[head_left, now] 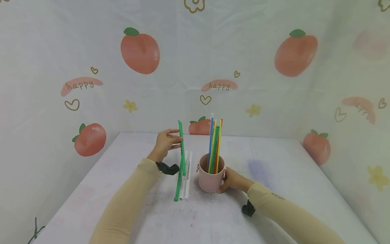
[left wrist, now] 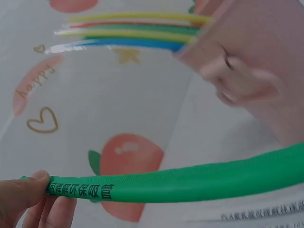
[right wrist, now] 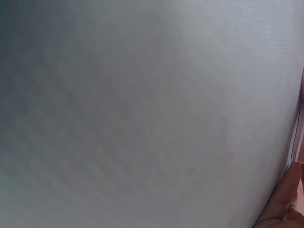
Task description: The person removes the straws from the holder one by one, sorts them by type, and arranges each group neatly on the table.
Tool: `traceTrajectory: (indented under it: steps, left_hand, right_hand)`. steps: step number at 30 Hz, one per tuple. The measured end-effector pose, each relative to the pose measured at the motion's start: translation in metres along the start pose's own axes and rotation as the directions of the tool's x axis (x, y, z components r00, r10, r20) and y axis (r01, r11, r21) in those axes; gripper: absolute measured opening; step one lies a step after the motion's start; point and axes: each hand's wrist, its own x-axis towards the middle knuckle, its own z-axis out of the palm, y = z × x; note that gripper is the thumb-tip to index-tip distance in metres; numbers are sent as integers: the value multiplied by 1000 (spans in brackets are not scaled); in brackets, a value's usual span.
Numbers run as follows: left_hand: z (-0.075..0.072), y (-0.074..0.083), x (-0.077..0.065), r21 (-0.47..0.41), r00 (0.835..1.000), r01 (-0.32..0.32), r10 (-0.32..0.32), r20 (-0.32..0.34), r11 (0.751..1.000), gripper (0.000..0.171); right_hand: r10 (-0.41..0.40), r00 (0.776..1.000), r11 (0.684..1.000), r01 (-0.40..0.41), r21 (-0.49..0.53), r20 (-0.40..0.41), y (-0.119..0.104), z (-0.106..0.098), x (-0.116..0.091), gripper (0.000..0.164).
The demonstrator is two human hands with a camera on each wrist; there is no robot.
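My left hand (head_left: 165,144) pinches a green paper-wrapped straw (head_left: 182,149) near its upper part, holding it steeply above the table. In the left wrist view, thumb and fingers (left wrist: 39,185) close on one end of the green wrapper, which bears dark printed characters. Beneath it lie another green wrapped straw (head_left: 177,189) and white wrapped straws (head_left: 188,179). To the right stands a pink cup (head_left: 209,184) with small side handles, and several coloured straws (head_left: 215,145) lean upright inside. My right hand (head_left: 233,180) grips the cup's right side; its far fingers are hidden.
A white table (head_left: 146,217) has a faint purple stain (head_left: 260,173) at right. Behind it hangs a white curtain (head_left: 179,44) printed with fruit, hearts and flowers. Black wrist cameras (head_left: 167,168) sit at both wrists. A dark green cord (head_left: 36,230) shows at lower left.
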Motion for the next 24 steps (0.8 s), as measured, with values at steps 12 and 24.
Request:
traceTrajectory:
  steps: [12, 24]
  left_hand:
    - [-12, -38, 7, 194, 995, 92, -95, 5, 977, 44]
    - [-12, -62, 2, 256, 982, 186, -185, -28, 948, 41]
  right_hand:
    - [22, 1000, 1000, -22, -8, -11, 0, 0, 0, 77]
    - [18, 1000, 1000, -18, 12, -1, -2, 0, -2, 76]
